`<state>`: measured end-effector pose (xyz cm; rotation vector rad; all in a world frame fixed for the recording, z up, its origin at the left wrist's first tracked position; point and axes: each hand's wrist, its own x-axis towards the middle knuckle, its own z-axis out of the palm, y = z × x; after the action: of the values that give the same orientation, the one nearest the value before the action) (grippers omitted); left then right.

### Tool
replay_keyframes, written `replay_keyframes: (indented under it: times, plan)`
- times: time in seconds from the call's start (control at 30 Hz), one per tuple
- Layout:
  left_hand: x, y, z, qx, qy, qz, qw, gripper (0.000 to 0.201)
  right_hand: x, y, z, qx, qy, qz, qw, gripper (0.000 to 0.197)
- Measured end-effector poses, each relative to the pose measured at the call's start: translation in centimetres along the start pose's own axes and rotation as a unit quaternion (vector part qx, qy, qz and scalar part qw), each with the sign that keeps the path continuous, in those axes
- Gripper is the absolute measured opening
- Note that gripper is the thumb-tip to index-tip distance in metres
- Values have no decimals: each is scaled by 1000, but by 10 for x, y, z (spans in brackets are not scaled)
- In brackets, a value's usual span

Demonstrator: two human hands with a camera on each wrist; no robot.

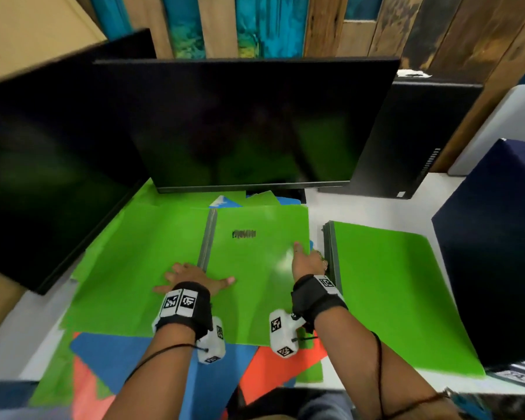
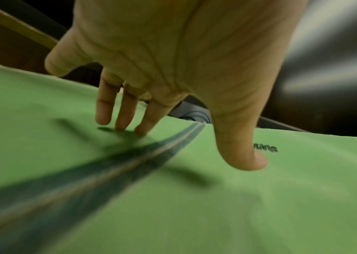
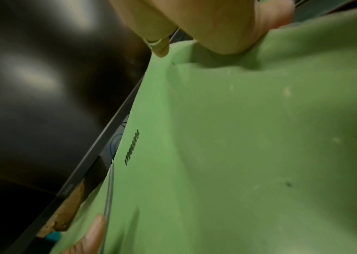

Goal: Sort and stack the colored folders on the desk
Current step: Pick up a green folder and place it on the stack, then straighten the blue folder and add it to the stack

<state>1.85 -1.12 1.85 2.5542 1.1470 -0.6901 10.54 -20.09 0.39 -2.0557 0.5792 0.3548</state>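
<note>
Our left hand (image 1: 191, 281) lies flat, fingers (image 2: 123, 110) spread, pressing the green folder (image 1: 255, 268) beside its grey spine (image 1: 207, 241). Our right hand (image 1: 308, 260) pinches that folder's right edge, thumb on top. We'd lift slowly, then square it onto the green stack (image 1: 391, 286) just right of those fingertips.

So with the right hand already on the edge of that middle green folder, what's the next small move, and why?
Probably lift the middle green folder rightward onto the green stack. The right hand pinches its right edge, the left hand presses flat near its spine, and the matching pile lies just beside it.
</note>
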Motion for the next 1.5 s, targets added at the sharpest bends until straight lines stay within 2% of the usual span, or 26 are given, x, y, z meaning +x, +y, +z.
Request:
replay_keyframes:
  times: [0.1, 0.2, 0.3, 0.37, 0.47, 0.53, 0.63, 0.73, 0.83, 0.9, 0.97, 1.03, 1.1, 1.17, 1.2, 1.3, 1.33, 1.37, 1.43, 1.5]
  plan:
    - [-1, -5, -19, 5, -14, 7, 1000, 111, -12, -2, -7, 96, 22, -46, 994, 55]
    - [-3, -9, -37, -107, 35, 25, 993, 121, -20, -4, -23, 207, 41, -40, 977, 46]
    - [-12, -11, -51, -271, 55, 88, 957, 135, -25, -13, -45, 339, 20, -14, 940, 33]
    - [-23, -5, -60, -334, 41, 156, 929, 132, -27, -22, -59, 410, -7, -7, 912, 31]
    - [-42, 9, -68, -306, 66, 241, 919, 107, -29, -34, -78, 442, 0, -54, 895, 44]
    - [-52, 18, -74, -298, 85, 269, 912, 104, -27, -38, -89, 448, 14, -95, 889, 43]
    - [-71, 27, -81, -329, 99, 315, 885, 104, -20, -39, -102, 462, 24, -121, 878, 44]
    - [-98, 37, -93, -359, 152, 408, 825, 80, -20, -39, -111, 434, 34, -156, 887, 49]
    - [-123, 48, -104, -414, 172, 506, 737, 44, -22, -37, -109, 351, -18, -231, 907, 62]
    - [-135, 57, -107, -455, 211, 525, 688, 40, -24, -36, -109, 320, -58, -255, 910, 75]
    - [-145, 67, -109, -503, 224, 523, 651, 38, -20, -29, -111, 297, -89, -277, 909, 81]
    - [-149, 76, -109, -533, 208, 515, 639, 36, -18, -20, -117, 272, -92, -289, 913, 66]
    - [-147, 88, -103, -544, 198, 500, 644, 34, -11, -9, -128, 257, -66, -288, 920, 61]
    - [-138, 103, -90, -533, 207, 470, 673, 36, -1, 2, -144, 233, -7, -267, 935, 67]
    - [-134, 111, -81, -517, 206, 445, 702, 37, 1, 6, -152, 202, 19, -247, 948, 72]
    - [-116, 133, -45, -408, 132, 365, 826, 40, 23, 32, -178, 5, 84, -141, 986, 90]
    - [-112, 138, -31, -367, 97, 343, 859, 41, 29, 41, -185, -74, 88, -105, 988, 97]
    - [-109, 144, -18, -336, 64, 330, 880, 46, 37, 51, -190, -141, 92, -70, 983, 100]
    - [-104, 153, 7, -297, 1, 326, 898, 59, 45, 67, -196, -215, 101, -11, 971, 93]
    - [-97, 158, 28, -271, -32, 336, 901, 60, 51, 82, -200, -228, 107, 23, 968, 87]
